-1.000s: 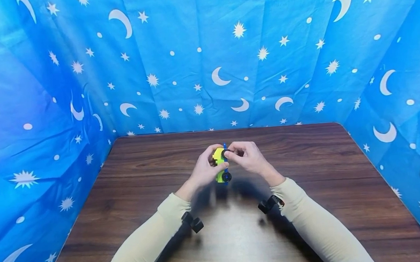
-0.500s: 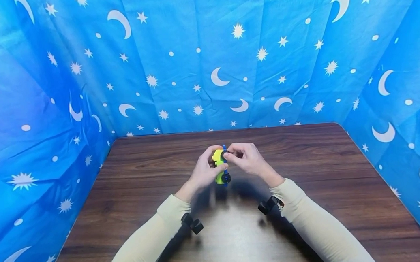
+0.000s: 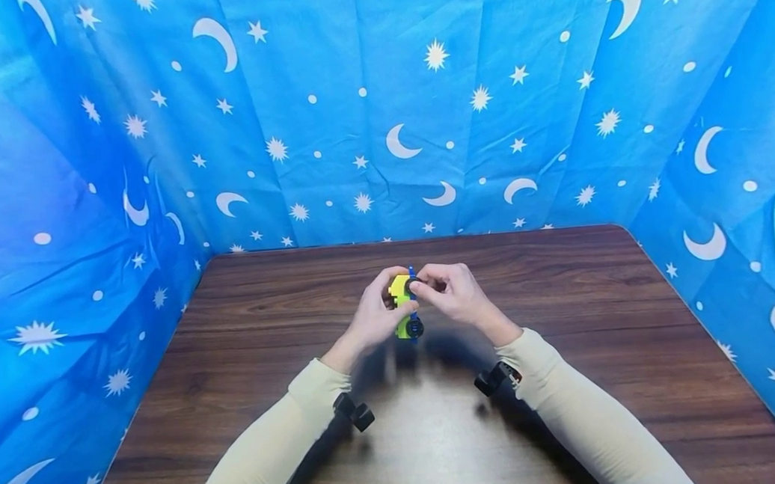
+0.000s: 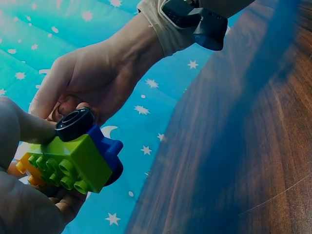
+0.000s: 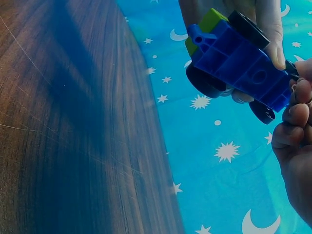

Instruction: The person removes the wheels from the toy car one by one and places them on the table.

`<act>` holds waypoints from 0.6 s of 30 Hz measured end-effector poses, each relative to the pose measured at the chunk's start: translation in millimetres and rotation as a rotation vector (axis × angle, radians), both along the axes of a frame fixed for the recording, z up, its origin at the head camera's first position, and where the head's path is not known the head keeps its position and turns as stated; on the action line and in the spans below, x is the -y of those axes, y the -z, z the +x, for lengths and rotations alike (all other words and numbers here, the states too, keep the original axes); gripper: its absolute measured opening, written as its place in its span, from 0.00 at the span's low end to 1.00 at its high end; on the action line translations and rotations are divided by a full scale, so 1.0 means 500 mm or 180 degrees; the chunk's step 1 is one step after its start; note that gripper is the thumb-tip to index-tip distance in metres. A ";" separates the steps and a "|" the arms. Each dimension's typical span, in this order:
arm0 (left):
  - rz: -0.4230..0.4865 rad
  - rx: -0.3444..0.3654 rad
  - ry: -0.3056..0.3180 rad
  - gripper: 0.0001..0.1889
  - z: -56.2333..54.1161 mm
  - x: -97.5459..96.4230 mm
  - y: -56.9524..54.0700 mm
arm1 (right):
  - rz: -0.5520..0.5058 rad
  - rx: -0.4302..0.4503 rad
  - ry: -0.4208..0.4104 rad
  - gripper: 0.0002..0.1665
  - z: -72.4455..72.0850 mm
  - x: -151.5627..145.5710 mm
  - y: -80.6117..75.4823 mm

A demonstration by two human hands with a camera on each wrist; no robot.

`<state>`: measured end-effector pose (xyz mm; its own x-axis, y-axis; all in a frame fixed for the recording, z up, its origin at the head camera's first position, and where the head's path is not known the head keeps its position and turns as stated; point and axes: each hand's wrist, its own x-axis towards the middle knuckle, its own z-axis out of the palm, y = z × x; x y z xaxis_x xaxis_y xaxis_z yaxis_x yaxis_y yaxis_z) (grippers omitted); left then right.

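Observation:
A toy block car is held above the table, its black wheels facing right in the head view. My left hand grips its body from the left, thumb across the side. With thumb and fingers my right hand pinches the black wheel at the car's far end. The left wrist view shows a studded green block and a yellow-orange block, partly covered by fingers. The blue base shows its underside in the right wrist view, where fingers partly hide the pinched wheel.
The brown wood-grain table lies under both hands. A blue cloth with white moons and stars stands behind it and along both sides. A black wrist camera sits on the left sleeve, another camera on the right.
Both hands keep their hold on the toy car and its wheel. The head view has shifted very slightly; little else differs.

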<state>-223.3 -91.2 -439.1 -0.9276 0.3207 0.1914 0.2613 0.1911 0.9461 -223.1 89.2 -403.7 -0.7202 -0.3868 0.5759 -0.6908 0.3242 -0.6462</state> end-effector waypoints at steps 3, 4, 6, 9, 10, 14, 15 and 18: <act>-0.0055 -0.0005 -0.0038 0.26 0.001 -0.001 -0.002 | 0.0024 0.0024 0.0021 0.09 -0.016 -0.003 0.020; -0.0071 0.0013 -0.0046 0.26 0.000 -0.002 -0.003 | 0.0031 0.0031 0.0028 0.09 -0.022 -0.005 0.027; -0.0107 0.0044 -0.0063 0.27 0.000 -0.005 -0.006 | 0.0047 0.0044 0.0045 0.09 -0.034 -0.008 0.042; -0.0178 0.0060 -0.0076 0.28 -0.001 -0.007 -0.007 | 0.0037 0.0039 0.0053 0.08 -0.047 -0.013 0.059; -0.0204 0.0052 -0.0081 0.28 -0.001 -0.008 -0.007 | 0.0026 0.0032 0.0044 0.08 -0.048 -0.014 0.062; -0.0201 0.0084 -0.0079 0.29 0.002 -0.009 -0.007 | -0.0010 -0.0036 0.0005 0.08 -0.049 -0.017 0.068; -0.0188 0.0102 -0.0082 0.29 0.004 -0.010 -0.007 | -0.0016 -0.0062 -0.0001 0.08 -0.049 -0.018 0.068; -0.0116 0.0151 -0.0092 0.29 0.006 -0.011 -0.009 | -0.0030 -0.0151 0.0006 0.08 -0.049 -0.019 0.069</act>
